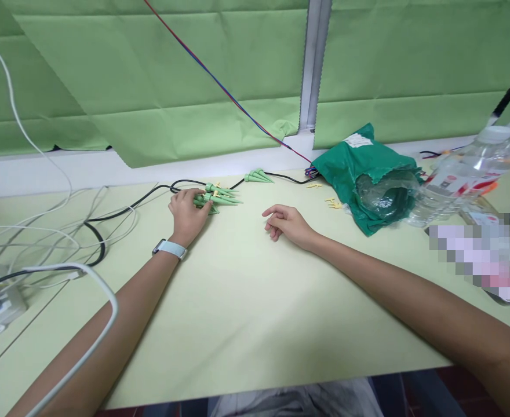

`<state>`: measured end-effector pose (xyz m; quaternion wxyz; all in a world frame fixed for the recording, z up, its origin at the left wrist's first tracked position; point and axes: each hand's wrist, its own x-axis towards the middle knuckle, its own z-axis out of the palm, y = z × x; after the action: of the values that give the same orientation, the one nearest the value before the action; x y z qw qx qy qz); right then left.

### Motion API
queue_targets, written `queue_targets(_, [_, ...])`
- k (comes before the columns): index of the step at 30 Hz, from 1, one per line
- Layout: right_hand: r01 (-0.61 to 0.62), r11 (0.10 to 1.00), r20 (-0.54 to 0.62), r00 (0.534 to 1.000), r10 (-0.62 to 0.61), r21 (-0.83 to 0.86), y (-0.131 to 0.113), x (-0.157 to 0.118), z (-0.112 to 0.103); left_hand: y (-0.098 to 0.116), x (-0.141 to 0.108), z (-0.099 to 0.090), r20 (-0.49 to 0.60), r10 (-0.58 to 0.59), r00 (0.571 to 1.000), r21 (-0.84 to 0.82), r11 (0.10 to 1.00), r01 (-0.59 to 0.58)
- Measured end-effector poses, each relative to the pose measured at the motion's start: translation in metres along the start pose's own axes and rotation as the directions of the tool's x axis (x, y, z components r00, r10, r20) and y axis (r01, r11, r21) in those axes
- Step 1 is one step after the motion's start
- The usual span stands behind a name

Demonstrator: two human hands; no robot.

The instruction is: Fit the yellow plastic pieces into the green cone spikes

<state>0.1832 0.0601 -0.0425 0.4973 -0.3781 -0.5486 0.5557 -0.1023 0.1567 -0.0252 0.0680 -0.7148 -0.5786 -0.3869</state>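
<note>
My left hand (190, 213), with a watch on its wrist, is closed around the wide ends of green plastic watering spikes (226, 201) in a pile at the back of the table. Their pointed ends face right, and small yellow pieces show on some. How many spikes the fingers grip is hidden. Over the middle of the table, my right hand (290, 225) is relaxed and holds nothing that I can see; its index finger is stretched out and the others are loosely bent. Beyond and between the hands lies another small group of green spikes (259, 175).
A torn green plastic bag (368, 174) lies at the back right, with small yellow plastic pieces (334, 203) beside it. Clear bottles (463, 174) stand farther right. Tangled white and black cables (94, 231) cover the left side, and one white cable crosses before my left forearm.
</note>
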Motion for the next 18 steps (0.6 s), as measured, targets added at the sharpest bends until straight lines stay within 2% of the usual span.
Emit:
queue_targets(4, [0.033,0.997,-0.033,0.999,-0.035,-0.070,0.004,-0.001,0.001,0.003,-0.004,-0.001,0.010,0.083,0.997,0.005,0.997,-0.083])
queue_targets(6, [0.093,0.969,-0.084,0.990,-0.115,-0.228,0.006,0.001,-0.002,0.009,-0.009,-0.001,-0.001,0.142,0.990,0.026,0.990,-0.142])
queue_targets(7, [0.135,0.927,-0.104,0.978,-0.181,-0.349,0.007,0.004,-0.005,0.014,-0.012,0.000,-0.006,0.167,0.986,0.036,0.985,-0.167])
queue_targets(9, [0.192,0.770,-0.104,0.942,-0.318,-0.608,0.007,0.014,-0.015,0.026,-0.020,0.000,0.016,0.234,0.972,0.024,0.972,-0.234])
queue_targets(11, [0.157,0.579,-0.084,0.926,-0.368,-0.800,0.007,0.029,-0.027,0.039,-0.028,-0.001,0.080,0.340,0.937,-0.048,0.940,-0.337])
queue_targets(15, [-0.033,0.274,-0.105,0.962,-0.251,-0.961,0.009,0.069,-0.042,0.060,-0.039,-0.003,0.235,0.547,0.804,-0.222,0.835,-0.503])
queue_targets(16, [-0.048,0.232,-0.103,0.967,-0.234,-0.972,0.009,0.079,-0.042,0.063,-0.040,-0.004,0.266,0.574,0.775,-0.248,0.817,-0.520])
queue_targets(18, [-0.054,0.192,-0.097,0.971,-0.220,-0.980,0.011,0.097,-0.040,0.064,-0.042,-0.005,0.297,0.573,0.763,-0.271,0.817,-0.509])
